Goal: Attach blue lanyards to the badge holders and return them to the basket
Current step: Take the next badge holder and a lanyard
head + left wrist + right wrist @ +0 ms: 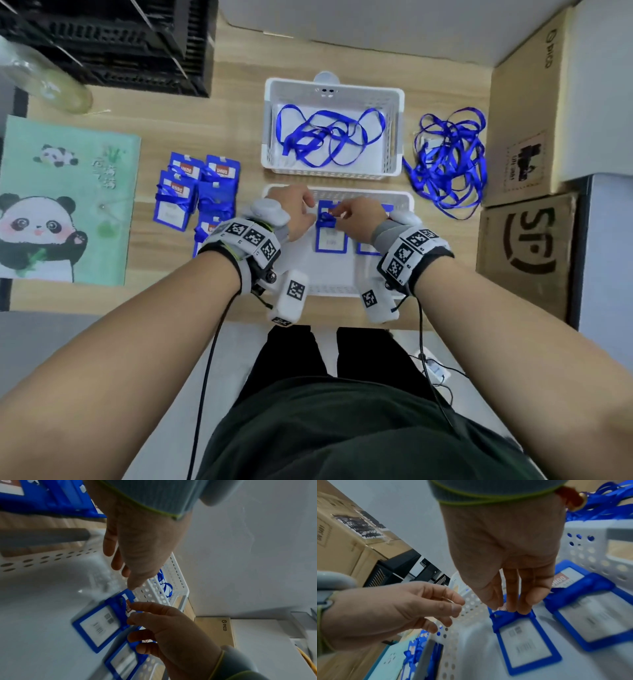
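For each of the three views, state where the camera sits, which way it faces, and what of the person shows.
Head: looks straight down at desk, both forearms, lap.
Left wrist: along the left hand toward near basket.
Right wrist: along the right hand, fingers on a badge holder.
Both wrist views share that holder and both hands.

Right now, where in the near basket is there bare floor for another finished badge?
Bare floor lies in the near white plastic basket, between the two blue badge holders and its front rim, and along its left side. The far end is crowded by both hands.
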Motion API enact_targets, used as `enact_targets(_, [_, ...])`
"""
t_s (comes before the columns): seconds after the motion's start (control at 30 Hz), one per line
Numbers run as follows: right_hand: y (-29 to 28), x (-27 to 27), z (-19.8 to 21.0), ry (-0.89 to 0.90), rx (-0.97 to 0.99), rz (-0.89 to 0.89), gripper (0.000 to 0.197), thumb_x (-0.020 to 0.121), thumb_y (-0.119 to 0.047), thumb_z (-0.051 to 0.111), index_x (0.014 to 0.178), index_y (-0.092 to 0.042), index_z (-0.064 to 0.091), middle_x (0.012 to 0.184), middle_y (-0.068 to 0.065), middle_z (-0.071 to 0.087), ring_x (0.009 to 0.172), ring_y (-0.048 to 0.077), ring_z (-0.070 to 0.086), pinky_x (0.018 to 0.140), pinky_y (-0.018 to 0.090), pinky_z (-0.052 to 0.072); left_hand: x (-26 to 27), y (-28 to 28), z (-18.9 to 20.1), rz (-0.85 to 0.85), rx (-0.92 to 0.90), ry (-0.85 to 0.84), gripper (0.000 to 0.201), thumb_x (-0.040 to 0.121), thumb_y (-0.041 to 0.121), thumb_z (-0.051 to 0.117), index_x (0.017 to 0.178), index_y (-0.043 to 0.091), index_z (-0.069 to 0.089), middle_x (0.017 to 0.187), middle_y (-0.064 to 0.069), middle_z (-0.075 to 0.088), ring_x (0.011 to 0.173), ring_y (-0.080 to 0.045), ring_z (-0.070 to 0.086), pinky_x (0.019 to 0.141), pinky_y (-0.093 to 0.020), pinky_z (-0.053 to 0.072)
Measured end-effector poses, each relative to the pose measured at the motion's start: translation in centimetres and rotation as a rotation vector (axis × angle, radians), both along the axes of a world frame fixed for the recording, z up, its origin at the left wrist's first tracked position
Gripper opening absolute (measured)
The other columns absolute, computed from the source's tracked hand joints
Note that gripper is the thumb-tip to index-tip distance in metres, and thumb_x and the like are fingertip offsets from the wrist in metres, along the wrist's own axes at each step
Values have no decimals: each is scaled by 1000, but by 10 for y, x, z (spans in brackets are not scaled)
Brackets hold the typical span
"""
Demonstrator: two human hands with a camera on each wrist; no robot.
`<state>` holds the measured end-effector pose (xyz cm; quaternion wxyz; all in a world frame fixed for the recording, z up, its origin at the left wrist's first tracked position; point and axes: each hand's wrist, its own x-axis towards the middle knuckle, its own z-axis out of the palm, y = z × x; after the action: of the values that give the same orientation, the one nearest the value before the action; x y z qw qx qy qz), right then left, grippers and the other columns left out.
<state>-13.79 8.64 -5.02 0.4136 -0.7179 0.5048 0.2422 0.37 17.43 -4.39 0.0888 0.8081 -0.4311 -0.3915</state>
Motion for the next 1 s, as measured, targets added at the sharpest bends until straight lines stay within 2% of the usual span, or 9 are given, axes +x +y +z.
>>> enact_targets(0.13, [7,-3,-11,70,7,108,38,87,-16,59,124,-25,58,114,2,64,99,24,63,80,28,50,-7,3,-5,-10,41,-2,14,85,24,64,98,23,62,86,6,64,82,-15,60,68,-24,41])
enact_targets(0.27, [8,3,-15,146,-57,128,22,84,-19,63,106,-16,63,100,3,68,85,23,66,79,33,57,-8,6,-6,-7,37,-9,14,85,25,65,99,23,61,87,7,63,82,-15,59,65,-23,37])
enact_targets(0.43, [5,6,-13,161,-43,98,21,74,-36,74,90,-24,69,89,-3,71,83,21,66,84,38,55,-8,6,0,-3,26,-3,15,85,31,65,98,24,62,88,7,66,84,-15,61,68,-26,44])
enact_targets(0.53, [-1,6,9,84,-20,100,17,78,-29,76,91,-19,72,89,-3,70,87,18,65,84,34,56,-7,2,9,23,-6,-15,20,87,37,64,101,23,63,90,6,67,86,-15,62,77,-31,50])
enact_targets(0.63, [-11,4,42,-28,-46,86,10,80,-22,75,89,-18,72,82,-3,66,80,14,60,71,26,50,-7,-10,30,65,-73,-24,30,89,44,60,106,19,62,96,4,67,88,-16,63,81,-34,51])
enact_targets(0.73, [-25,6,83,-143,-104,57,9,77,-21,77,75,-24,68,72,-7,62,73,13,58,66,24,46,-5,-27,64,76,-146,-59,37,91,49,54,111,18,59,98,6,64,90,-16,59,80,-33,48])
enact_targets(0.8, [-34,6,115,-221,-142,39,13,76,-20,77,71,-26,67,66,-10,58,68,11,55,67,24,45,-5,-38,92,84,-206,-82,35,94,47,51,105,16,63,93,3,65,85,-18,58,72,-30,43])
enact_targets(0.9, [-47,2,157,-333,-195,14,9,74,-18,77,78,-23,71,63,-11,56,64,8,53,65,22,44,-3,-52,131,93,-289,-96,27,96,40,51,83,18,61,76,2,62,73,-18,52,61,-28,32])
enact_targets(1.0, [-57,-4,193,-413,-301,23,10,74,-18,76,80,-23,69,68,-11,56,60,5,49,58,21,37,1,-63,163,167,-376,8,27,93,36,58,70,20,58,61,7,59,58,-13,51,55,-27,35])
